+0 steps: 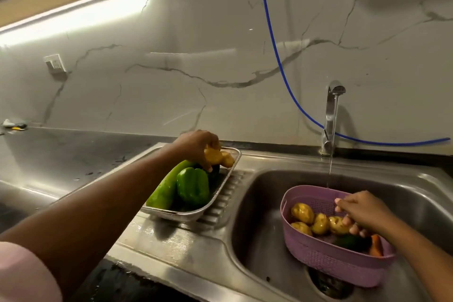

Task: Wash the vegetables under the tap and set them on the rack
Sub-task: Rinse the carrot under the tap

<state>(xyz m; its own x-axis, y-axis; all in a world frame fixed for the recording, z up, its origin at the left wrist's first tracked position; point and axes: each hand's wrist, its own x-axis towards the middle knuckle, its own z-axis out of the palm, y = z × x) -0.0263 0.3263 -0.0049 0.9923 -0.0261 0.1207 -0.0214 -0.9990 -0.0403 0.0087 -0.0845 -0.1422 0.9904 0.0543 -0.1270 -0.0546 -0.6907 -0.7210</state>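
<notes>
Head view: left hand (197, 141) grips a potato (212, 155) over the steel rack (221, 187); right hand (360, 209), fingers loosely curled, reaches into the purple basket (331, 261); cucumber (168, 185) lies diagonally, far end toward the marble wall (220, 56).

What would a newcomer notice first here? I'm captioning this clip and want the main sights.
Probably the bright green bell pepper and the long green vegetable in the metal rack left of the sink, where the left hand holds a potato. Next, the purple basket in the sink under the running tap, with potatoes inside and the right hand reaching in.
</notes>
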